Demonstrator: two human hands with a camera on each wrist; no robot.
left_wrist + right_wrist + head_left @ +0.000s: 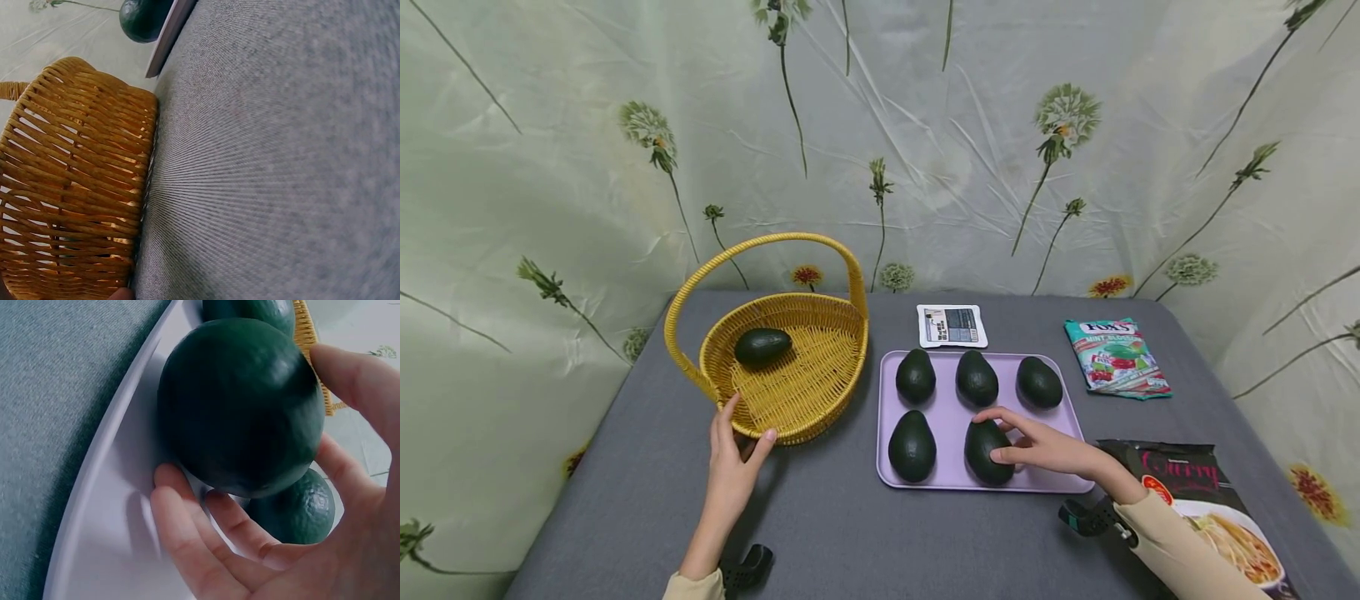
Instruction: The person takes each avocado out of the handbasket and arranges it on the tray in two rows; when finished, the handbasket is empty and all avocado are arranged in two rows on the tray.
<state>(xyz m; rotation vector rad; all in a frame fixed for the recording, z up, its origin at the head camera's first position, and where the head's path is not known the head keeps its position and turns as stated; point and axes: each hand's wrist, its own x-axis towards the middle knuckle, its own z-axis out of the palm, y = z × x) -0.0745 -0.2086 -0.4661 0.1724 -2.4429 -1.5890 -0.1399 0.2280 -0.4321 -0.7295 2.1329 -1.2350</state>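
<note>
From my head camera, my right hand wraps the front-right avocado on the lilac tray, thumb at the fruit's near side, fingers over its top. Its long axis runs toward twelve o'clock, narrow end away from me. My left hand pinches the near rim of the yellow basket, which lies at about ten o'clock from the held fruit and already holds one avocado. The right hand is plainly the nearer one to the fruit.

My left wrist camera shows the basket's woven wall on the grey cloth and only a fingertip at the bottom edge.

My right wrist camera shows my fingers curled under the avocado, thumb closing from three o'clock.
</note>
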